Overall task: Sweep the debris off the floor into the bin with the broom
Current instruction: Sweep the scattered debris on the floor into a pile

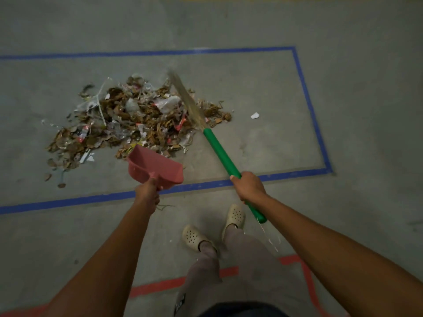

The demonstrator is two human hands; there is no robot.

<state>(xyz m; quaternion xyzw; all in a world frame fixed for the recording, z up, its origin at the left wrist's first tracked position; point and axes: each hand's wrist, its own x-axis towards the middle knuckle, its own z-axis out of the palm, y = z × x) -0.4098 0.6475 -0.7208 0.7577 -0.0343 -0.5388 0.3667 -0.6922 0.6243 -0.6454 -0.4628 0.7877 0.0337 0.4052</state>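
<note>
Head view: right fingers [238,179] grip one broom [219,154], left fingers [153,180] one dustpan [155,167], near one debris pile [137,115].

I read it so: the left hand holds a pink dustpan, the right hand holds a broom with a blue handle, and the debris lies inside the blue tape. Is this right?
Not quite. In the head view the broom handle in the right hand is green, not blue. The left hand does hold the pink dustpan, and the debris lies inside the blue tape.
</note>
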